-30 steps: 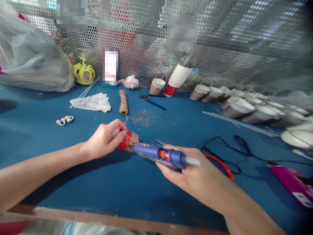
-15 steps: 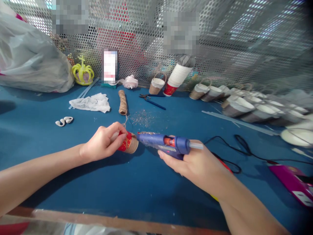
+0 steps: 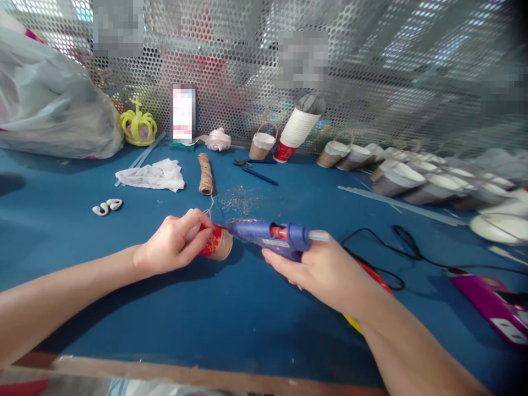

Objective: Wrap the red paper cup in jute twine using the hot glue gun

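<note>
My left hand [image 3: 175, 242] is closed round a red paper cup [image 3: 211, 245] lying on its side, its base end pointing right. Twine [image 3: 224, 245] is wound about that end of the cup. From there a loose strand runs back to a roll of twine [image 3: 205, 175]. My right hand [image 3: 315, 269] grips a blue hot glue gun [image 3: 264, 234], a clear glue stick [image 3: 319, 236] jutting from its rear. The nozzle is right at the wound end of the cup; whether it touches is too fine to tell.
Pliers [image 3: 258, 171], a white cloth [image 3: 152, 175] and white earbuds [image 3: 107, 207] lie on the blue table. Behind stand a phone [image 3: 182, 115], stacked paper cups [image 3: 300, 126] and small twine-wrapped baskets [image 3: 398, 177]. A black cable [image 3: 408, 245] and purple power strip [image 3: 490, 305] are at right.
The glue gun and my right hand have shifted slightly left, bringing the nozzle nearer the cup's wound end. My left hand still holds the cup in nearly the same place.
</note>
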A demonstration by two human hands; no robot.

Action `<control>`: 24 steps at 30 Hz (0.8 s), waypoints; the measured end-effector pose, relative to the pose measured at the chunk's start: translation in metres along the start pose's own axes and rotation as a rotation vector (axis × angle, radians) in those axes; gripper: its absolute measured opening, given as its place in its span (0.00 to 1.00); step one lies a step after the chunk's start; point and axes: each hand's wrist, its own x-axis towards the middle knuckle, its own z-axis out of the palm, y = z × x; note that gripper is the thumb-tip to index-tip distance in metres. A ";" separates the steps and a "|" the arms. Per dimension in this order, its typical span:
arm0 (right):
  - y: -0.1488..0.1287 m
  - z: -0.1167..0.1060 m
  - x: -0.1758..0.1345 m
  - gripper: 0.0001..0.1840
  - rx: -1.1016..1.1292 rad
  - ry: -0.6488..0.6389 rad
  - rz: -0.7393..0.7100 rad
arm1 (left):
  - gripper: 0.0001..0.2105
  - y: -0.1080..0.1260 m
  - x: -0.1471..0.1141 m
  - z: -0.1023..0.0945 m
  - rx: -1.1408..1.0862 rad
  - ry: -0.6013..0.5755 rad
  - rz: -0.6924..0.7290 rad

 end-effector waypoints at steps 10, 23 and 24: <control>0.001 0.003 0.004 0.14 0.015 0.024 0.019 | 0.03 -0.002 -0.001 0.001 0.000 -0.006 0.027; 0.009 -0.017 0.009 0.12 0.207 0.068 0.066 | 0.03 -0.003 -0.001 0.002 -0.017 0.013 -0.072; 0.013 -0.020 0.015 0.11 0.240 0.132 0.066 | 0.03 -0.003 -0.001 0.002 -0.013 0.014 -0.071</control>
